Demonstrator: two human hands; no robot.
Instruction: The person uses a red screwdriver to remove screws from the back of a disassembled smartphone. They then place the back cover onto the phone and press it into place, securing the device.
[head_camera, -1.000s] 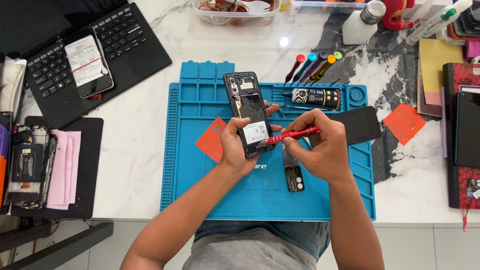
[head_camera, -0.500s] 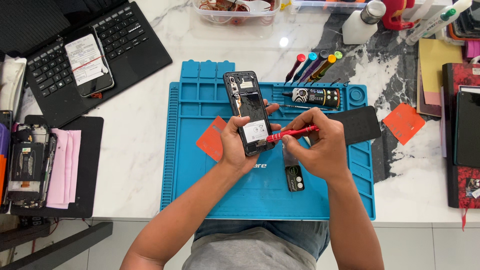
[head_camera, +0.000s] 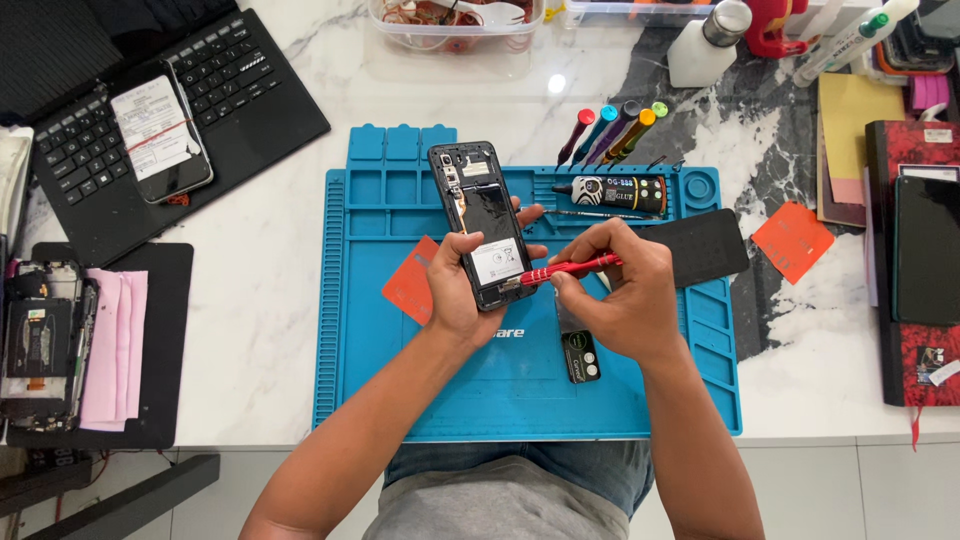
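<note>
Left grip (head_camera: 455, 300): clamped round one opened phone (head_camera: 480, 225), held tilted above the blue mat (head_camera: 380, 350), back cover off.
Right grip (head_camera: 610, 295): closed on one red screwdriver (head_camera: 570, 268), tip at the phone's lower edge.
Screwdrivers in mat rack (head_camera: 610, 130): five, coloured caps.
Orange cards: two, one (head_camera: 408, 290) under my left hand, one (head_camera: 792, 240) on the tabletop (head_camera: 260, 290).
Glue tube (head_camera: 610, 193): one, on the mat.
Other phones: one (head_camera: 160, 135) on the keyboard (head_camera: 150, 110), one dismantled (head_camera: 40, 340) far left.

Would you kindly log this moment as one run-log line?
left hand: holds opened black phone | right hand: holds red screwdriver, tip at phone's lower end | surface: blue silicone mat
</note>
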